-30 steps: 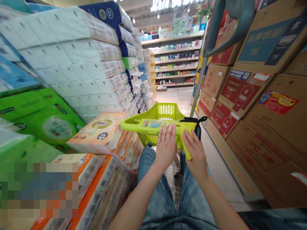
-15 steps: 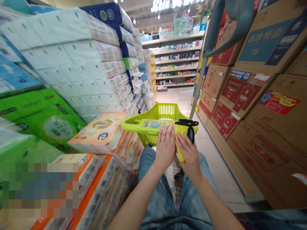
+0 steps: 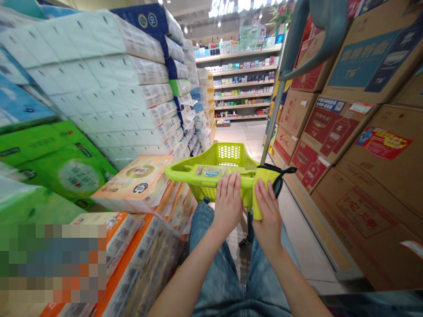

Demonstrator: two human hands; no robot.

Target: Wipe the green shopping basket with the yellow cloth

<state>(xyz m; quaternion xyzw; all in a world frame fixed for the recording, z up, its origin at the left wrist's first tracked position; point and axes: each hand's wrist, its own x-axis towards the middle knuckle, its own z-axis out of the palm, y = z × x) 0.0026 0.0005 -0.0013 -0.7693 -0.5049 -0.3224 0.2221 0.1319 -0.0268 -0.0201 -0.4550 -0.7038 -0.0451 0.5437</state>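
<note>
A lime-green shopping cart (image 3: 228, 155) stands in the aisle in front of me. My left hand (image 3: 228, 203) lies on its handle bar, fingers together and stretched forward. My right hand (image 3: 269, 215) presses flat on a yellow-green cloth with black trim (image 3: 264, 176) that hangs over the right end of the handle. A black strap of the cloth sticks out to the right. My jeans-clad legs show below my arms.
Stacked tissue and paper packs (image 3: 125, 79) fill the left side, with orange packs (image 3: 139, 182) close to the cart. Cardboard cartons (image 3: 360, 132) line the right. A grey pole (image 3: 276, 108) rises beside the cart. Product shelves (image 3: 243, 83) stand at the aisle's far end.
My right hand slid the cloth left along the handle toward my left hand, then back right to the handle's end. My left hand stayed put.
</note>
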